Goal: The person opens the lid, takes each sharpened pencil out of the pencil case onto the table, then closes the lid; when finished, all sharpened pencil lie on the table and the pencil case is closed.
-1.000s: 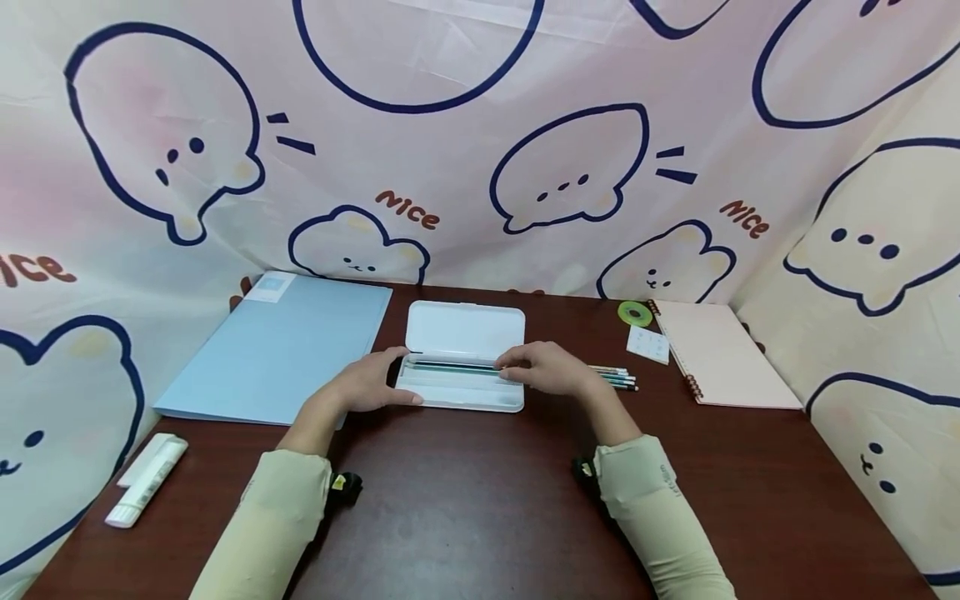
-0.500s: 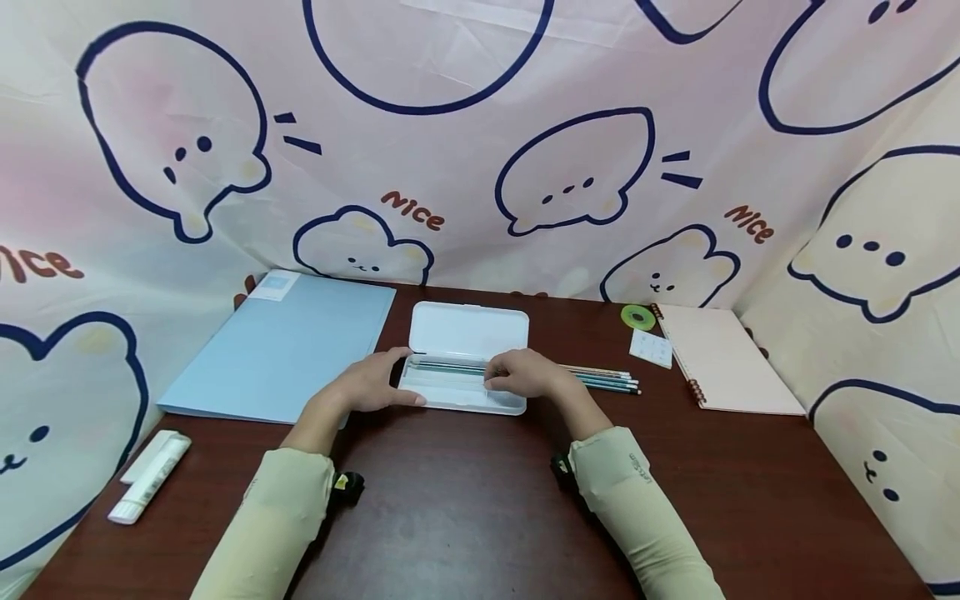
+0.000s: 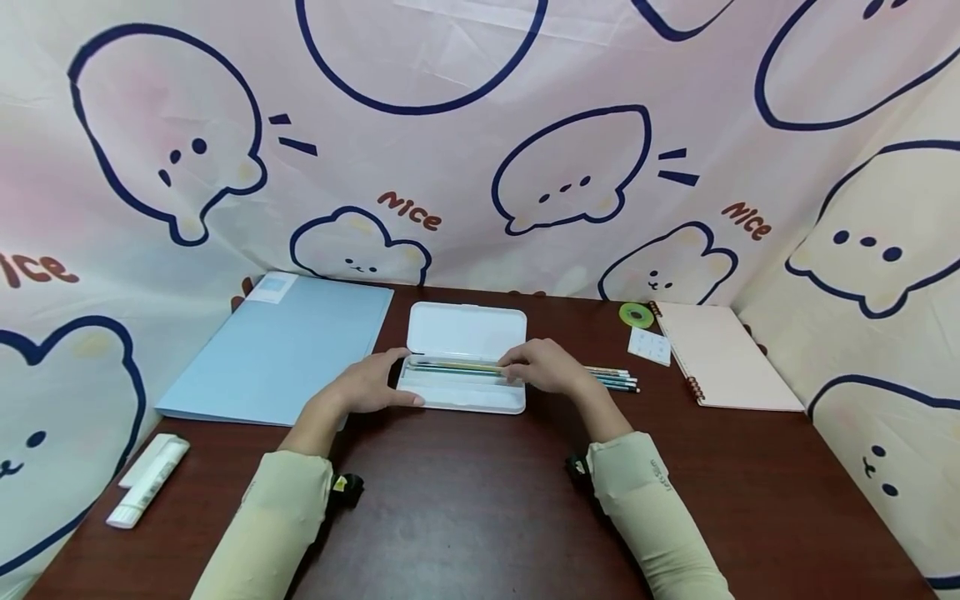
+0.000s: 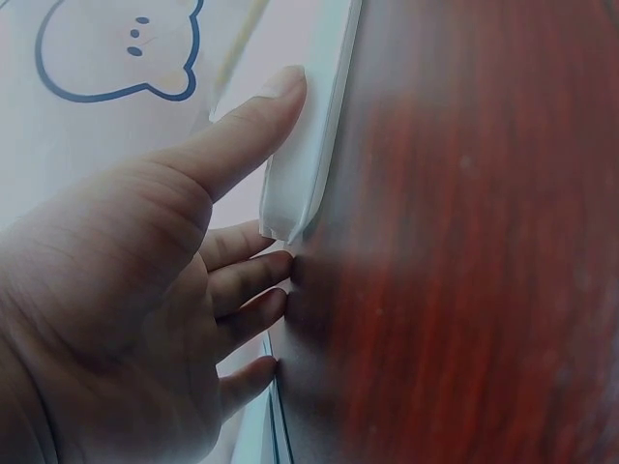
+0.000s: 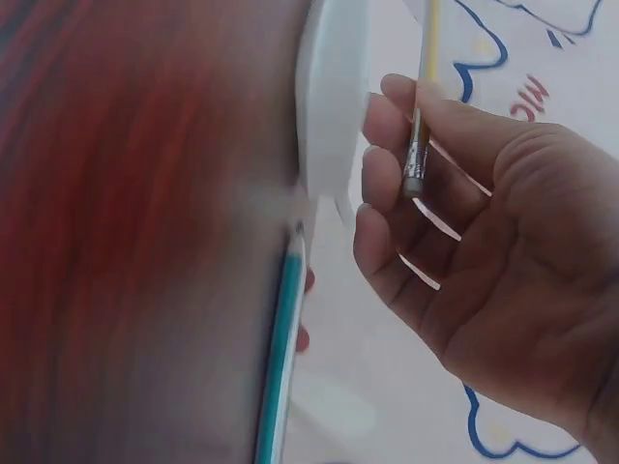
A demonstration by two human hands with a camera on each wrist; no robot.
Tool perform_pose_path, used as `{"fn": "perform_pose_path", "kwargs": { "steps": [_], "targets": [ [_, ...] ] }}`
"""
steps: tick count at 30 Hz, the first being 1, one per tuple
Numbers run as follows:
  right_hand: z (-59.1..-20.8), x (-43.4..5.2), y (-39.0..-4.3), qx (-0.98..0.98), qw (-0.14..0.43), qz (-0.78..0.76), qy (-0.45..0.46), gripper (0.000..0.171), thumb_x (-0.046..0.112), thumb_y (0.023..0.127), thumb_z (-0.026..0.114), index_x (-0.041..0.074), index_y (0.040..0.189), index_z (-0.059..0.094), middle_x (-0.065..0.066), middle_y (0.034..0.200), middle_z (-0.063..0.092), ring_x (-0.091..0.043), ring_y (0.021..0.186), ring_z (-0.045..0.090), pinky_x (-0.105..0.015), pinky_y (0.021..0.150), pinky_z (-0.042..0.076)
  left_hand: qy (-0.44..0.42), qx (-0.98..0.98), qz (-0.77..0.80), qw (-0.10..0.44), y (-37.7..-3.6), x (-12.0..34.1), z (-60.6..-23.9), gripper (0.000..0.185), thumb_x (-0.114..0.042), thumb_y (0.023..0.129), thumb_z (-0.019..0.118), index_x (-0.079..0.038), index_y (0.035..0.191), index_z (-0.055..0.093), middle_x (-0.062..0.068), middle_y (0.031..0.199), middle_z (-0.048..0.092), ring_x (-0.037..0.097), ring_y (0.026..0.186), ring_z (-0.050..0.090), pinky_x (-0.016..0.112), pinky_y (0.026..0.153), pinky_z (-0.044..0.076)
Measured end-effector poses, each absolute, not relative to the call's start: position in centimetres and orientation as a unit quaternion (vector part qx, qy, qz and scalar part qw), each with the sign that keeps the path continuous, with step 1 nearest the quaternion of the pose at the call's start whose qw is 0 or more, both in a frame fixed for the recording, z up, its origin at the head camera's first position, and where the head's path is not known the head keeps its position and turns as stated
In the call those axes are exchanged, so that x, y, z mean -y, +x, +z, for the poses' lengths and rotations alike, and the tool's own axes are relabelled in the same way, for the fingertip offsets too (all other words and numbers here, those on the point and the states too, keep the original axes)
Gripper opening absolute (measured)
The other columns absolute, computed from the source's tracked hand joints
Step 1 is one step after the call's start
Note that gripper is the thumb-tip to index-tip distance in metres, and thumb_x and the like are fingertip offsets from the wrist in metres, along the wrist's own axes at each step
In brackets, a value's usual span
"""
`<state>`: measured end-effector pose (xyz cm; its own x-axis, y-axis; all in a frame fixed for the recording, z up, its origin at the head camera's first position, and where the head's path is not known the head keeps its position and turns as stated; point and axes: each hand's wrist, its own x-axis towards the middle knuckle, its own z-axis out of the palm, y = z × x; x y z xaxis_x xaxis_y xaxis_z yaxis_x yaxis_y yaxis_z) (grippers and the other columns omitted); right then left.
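Note:
A white pencil case lies with its lid raised and a pencil or more along its back part. My left hand holds its left end, thumb over the near corner and fingers against the end; in the left wrist view the thumb lies on the case edge. My right hand is over the right end of the case. Between thumb and fingers it pinches a yellowish pencil, its eraser end toward the palm. Several more pencils lie on the table right of the case, partly hidden by the hand.
A blue folder lies behind my left hand. A white tube-shaped item is at the left. On the right are a spiral notebook, a green tape roll and a small white card. A printed curtain stands behind the table.
My right hand first slid left over the case, then came back right. A yellowish pencil now shows in its pinch above the case. The left hand has kept its place on the case.

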<state>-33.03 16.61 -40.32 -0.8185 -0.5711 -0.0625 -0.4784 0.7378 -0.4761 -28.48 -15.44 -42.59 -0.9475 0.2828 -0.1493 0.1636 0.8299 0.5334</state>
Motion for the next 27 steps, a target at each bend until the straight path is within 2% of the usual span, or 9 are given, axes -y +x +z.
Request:
{"fn": "perform_pose_path", "kwargs": {
  "steps": [3,10,17,24,27],
  "targets": [
    [-40.1,-18.1,-33.0,-0.928,0.089,-0.242,-0.268,0.023,0.024,0.100,0.066,0.017,0.118,0.078,0.002,0.111,0.076,-0.013,0.087,0.065,-0.033,0.081,0.054,0.116,-0.950,0.267,0.111,-28.6,15.4,-42.6,0.101,-0.056,0.081,0.080,-0.006,0.155,0.035,0.020,0.151,0.049,0.036,0.132,0.050,0.059,0.111,0.040],
    [-39.8,-22.7,-32.6,-0.936,0.064,-0.254,-0.234,0.020,0.026,0.098,0.067,0.023,0.114,0.079,0.001,0.114,0.076,-0.016,0.094,0.061,-0.034,0.083,0.050,0.119,-0.949,0.268,0.111,-28.7,15.5,-42.9,0.099,-0.055,0.081,0.080,-0.006,0.156,0.035,0.019,0.150,0.050,0.035,0.131,0.050,0.058,0.110,0.041],
    [-39.9,-28.2,-32.0,-0.945,0.045,-0.258,-0.195,0.020,0.024,0.099,0.067,0.018,0.114,0.079,-0.004,0.113,0.077,-0.022,0.102,0.066,-0.042,0.087,0.053,0.122,-0.950,0.267,0.111,-28.9,15.6,-43.0,0.100,-0.054,0.081,0.080,-0.006,0.156,0.034,0.020,0.152,0.048,0.036,0.133,0.049,0.058,0.111,0.040],
    [-40.1,-31.2,-31.7,-0.956,0.067,-0.248,-0.141,0.022,0.023,0.099,0.067,0.013,0.115,0.078,-0.009,0.111,0.076,-0.021,0.089,0.060,-0.034,0.075,0.051,0.124,-0.949,0.267,0.110,-28.8,15.7,-43.0,0.100,-0.056,0.082,0.079,-0.006,0.156,0.034,0.020,0.151,0.049,0.036,0.131,0.050,0.059,0.110,0.041],
    [-40.3,-31.9,-31.7,-0.958,0.078,-0.242,-0.130,0.022,0.023,0.098,0.068,0.013,0.114,0.079,-0.009,0.113,0.076,-0.022,0.093,0.062,-0.038,0.079,0.053,0.128,-0.949,0.268,0.110,-28.8,15.7,-43.1,0.100,-0.056,0.082,0.079,-0.006,0.155,0.035,0.019,0.149,0.050,0.035,0.129,0.052,0.058,0.109,0.042]
  ]
}}
